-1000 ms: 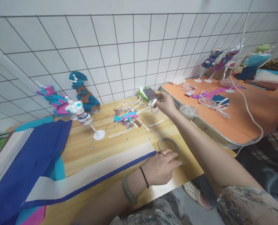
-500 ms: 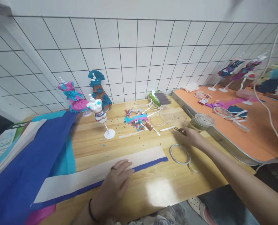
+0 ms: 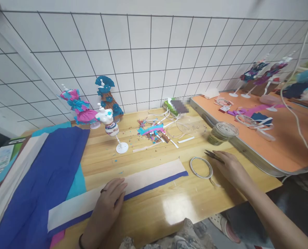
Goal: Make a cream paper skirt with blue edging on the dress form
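My left hand point(image 3: 109, 204) lies palm down, fingers extended, on a long white paper strip point(image 3: 154, 176). A dark blue strip point(image 3: 156, 184) shows along the near edge of the white one. At the right, my right hand point(image 3: 229, 167) is closed round a pair of small dark scissors point(image 3: 214, 155), whose points face left, low over the table. Just left of that hand lies a roll of narrow white tape point(image 3: 201, 168), its loose end trailing toward the near edge. A lidded clear jar point(image 3: 223, 133) stands beyond the scissors.
A white mannequin point(image 3: 107, 122) and two dressed ones point(image 3: 81, 107) point(image 3: 108, 98) stand at back left. Paper scraps point(image 3: 154, 131) lie mid-table. Blue paper sheets point(image 3: 47, 173) cover the left side. An orange-topped table point(image 3: 252, 145) adjoins at right.
My left hand has slid left along the white strip. My right hand, with the scissors, has drawn back nearer and to the right, away from the small white paper piece.
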Demonstrator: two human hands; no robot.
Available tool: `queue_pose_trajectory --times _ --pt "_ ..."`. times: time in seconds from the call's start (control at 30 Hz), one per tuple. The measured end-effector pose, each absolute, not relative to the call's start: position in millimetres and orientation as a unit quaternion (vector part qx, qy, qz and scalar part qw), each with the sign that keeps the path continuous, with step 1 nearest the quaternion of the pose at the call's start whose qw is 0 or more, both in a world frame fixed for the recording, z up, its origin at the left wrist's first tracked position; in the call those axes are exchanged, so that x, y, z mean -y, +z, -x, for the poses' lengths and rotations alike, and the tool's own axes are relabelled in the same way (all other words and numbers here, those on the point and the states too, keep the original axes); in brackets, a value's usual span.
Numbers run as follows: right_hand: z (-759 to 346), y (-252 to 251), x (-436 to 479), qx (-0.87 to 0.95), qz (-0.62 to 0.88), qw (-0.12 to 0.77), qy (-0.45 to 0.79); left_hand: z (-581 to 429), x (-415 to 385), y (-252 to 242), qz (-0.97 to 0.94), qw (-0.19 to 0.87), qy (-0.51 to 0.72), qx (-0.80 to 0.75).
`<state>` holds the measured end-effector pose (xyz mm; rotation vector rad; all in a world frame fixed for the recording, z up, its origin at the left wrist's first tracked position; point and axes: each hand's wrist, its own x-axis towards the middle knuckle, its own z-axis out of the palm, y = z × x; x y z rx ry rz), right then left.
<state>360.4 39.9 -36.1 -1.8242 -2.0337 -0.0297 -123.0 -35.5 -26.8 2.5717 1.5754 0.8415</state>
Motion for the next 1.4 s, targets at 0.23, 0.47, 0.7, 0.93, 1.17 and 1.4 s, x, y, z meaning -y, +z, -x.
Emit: queue_pose_trajectory --times 0.23,0.47,0.7,0.93,1.17,1.4 --pt "-323 -23 -35 0.7 0.694 0.141 0.093 128 34 -27 -0.815 0.025 0.267 -0.514" --pt "-346 -25 -33 0.667 0.739 0.088 0.029 137 35 -28 -0.802 0.043 0.254 -0.539" --pt "-314 -6 -14 0.739 0.645 0.191 0.018 134 35 -26 -0.807 0.046 0.237 -0.538" --pt "-229 6 -7 0.839 0.493 0.184 0.139 121 36 -23 -0.821 0.043 0.228 -0.521" --pt "-221 -8 -45 0.824 0.497 0.199 0.184 140 36 -22 -0.798 0.052 0.213 -0.561" --pt "-214 0 -68 0.807 0.504 0.094 0.293 164 26 -12 -0.764 0.108 0.16 -0.615"
